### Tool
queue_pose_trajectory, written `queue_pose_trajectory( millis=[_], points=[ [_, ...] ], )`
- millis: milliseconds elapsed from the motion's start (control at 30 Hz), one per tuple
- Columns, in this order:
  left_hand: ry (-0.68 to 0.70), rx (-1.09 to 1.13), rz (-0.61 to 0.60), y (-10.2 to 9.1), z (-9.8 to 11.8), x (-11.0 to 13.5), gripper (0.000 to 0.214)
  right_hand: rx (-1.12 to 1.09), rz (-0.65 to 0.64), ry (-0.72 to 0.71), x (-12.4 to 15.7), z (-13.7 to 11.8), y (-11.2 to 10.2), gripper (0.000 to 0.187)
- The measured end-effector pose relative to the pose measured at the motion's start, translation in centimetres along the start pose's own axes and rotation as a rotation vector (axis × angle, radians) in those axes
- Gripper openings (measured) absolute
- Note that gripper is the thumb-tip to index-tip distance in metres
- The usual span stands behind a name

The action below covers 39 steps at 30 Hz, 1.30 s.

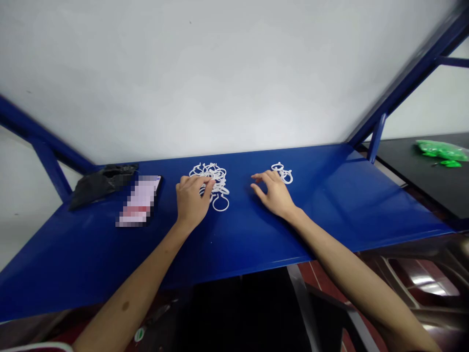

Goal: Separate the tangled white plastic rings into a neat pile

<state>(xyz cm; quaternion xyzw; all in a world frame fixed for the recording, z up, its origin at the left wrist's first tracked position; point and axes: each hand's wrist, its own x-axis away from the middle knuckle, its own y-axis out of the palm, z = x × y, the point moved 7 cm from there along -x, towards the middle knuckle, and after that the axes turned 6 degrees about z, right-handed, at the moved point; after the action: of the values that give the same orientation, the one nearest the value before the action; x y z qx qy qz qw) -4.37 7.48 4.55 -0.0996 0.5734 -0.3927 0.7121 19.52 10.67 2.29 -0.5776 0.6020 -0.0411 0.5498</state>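
White plastic curtain rings (220,188) lie in a tangled pile on the blue table. My left hand (192,203) rests over the left side of this pile, thumb and index finger closed toward each other; what is between their tips I cannot make out. One ring lies at the near edge of the pile, its full round showing. Farther right, my right hand (274,195) hovers low at the table with thumb and fingers apart, holding nothing. Just beyond its knuckles is a smaller group of white rings (287,177), partly hidden by the hand.
On the left of the blue table (234,244) lie a phone (139,200) with a blurred screen and a crumpled black plastic bag (104,185). Blue metal supports (377,137) rise at both sides. A black table (414,171) at right holds green items in clear plastic (441,149).
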Motion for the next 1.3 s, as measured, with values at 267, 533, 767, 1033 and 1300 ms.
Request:
queue_pose_trajectory(
  millis=[267,533,767,1033,1300],
  points=[
    [0.268,0.191,0.056,-1.2,3.5,0.0,0.019,-0.249,-0.146,-0.025,0.3,-3.3,0.7,0.028],
    [0.468,0.307,-0.049,-0.4,5.6,1.1,0.014,-0.358,-0.171,-0.14,0.8,-5.1,0.3,0.028],
    [0.36,0.321,-0.113,1.0,4.8,1.5,0.012,-0.353,-0.131,-0.175,0.5,-5.4,0.5,0.015],
    [0.251,0.381,-0.119,0.2,4.9,1.0,0.013,-0.466,-0.091,-0.057,-0.1,-5.3,-0.2,0.015],
    [-0.012,0.437,-0.065,0.3,4.2,0.7,0.027,-0.504,0.037,-0.072,-0.1,-5.8,-0.8,0.01]
  ],
)
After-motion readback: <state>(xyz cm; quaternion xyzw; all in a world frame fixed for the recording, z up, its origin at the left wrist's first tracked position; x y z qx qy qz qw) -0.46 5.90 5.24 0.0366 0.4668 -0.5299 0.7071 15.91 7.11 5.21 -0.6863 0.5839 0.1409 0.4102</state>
